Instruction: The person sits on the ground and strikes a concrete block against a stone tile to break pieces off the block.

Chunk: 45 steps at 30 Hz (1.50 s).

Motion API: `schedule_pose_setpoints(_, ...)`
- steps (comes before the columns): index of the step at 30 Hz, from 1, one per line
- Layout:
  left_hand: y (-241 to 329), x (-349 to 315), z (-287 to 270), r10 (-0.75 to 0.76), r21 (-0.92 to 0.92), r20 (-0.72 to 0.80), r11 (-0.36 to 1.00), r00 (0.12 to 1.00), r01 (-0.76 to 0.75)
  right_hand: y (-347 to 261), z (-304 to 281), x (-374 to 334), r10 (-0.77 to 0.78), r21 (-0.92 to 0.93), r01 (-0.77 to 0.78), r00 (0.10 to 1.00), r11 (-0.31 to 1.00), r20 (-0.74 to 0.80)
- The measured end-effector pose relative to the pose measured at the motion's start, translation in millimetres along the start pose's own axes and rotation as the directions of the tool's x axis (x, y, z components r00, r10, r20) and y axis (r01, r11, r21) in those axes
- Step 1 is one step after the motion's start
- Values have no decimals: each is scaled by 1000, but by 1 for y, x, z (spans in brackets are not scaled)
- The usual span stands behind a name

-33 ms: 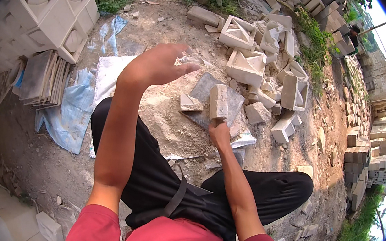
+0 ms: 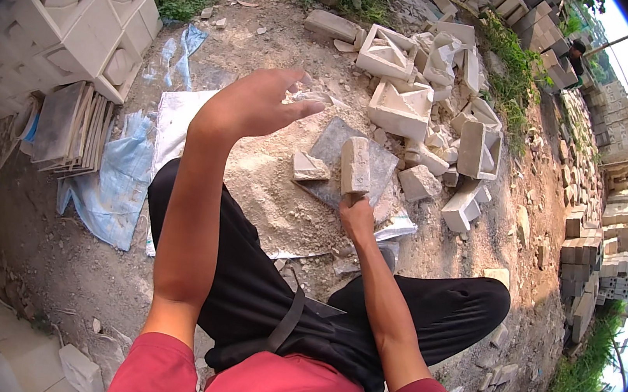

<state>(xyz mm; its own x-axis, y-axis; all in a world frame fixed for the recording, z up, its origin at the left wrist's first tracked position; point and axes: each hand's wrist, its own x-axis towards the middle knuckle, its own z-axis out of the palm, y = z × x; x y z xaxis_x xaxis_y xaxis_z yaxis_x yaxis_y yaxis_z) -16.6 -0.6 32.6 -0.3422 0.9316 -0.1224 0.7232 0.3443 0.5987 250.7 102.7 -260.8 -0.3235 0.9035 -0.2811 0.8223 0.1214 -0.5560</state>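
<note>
Stacked pale blocks [image 2: 102,5] line the left of the outdoor yard; broken blocks [image 2: 400,111] heap on the dirt ground [image 2: 69,276]. Crumbled rubble [image 2: 272,214] adjoins a gray slab [image 2: 327,149]. Over the slab, a dusty block-headed tool [image 2: 356,166] extends just beyond the right grip [image 2: 358,217], wrapped tightly around its near end. The raised left grip [image 2: 259,103], fingers loosely spread, is empty.
</note>
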Motion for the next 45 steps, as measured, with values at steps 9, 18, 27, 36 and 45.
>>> schedule_pose_setpoints(9,-21,-2,-7,-20,17,-71,1000,997,21,-20,-3,-1,-77,134,86,995,987,-69)
schedule_pose_setpoints(18,-11,-1,-6,-38,-5,-18,999,999,38,-16,-17,21,35,5,-37,984,999,174)
schedule_pose_setpoints(27,-8,7,-3,-46,12,18,999,999,45,7,0,14,15,-10,-14,996,1000,87)
schedule_pose_setpoints(36,-9,7,0,-62,12,16,998,998,62,-16,12,-7,-16,-33,16,1000,999,-11)
schedule_pose_setpoints(45,-16,3,-3,-68,10,22,998,997,68,-31,-3,3,-141,181,139,990,974,-2)
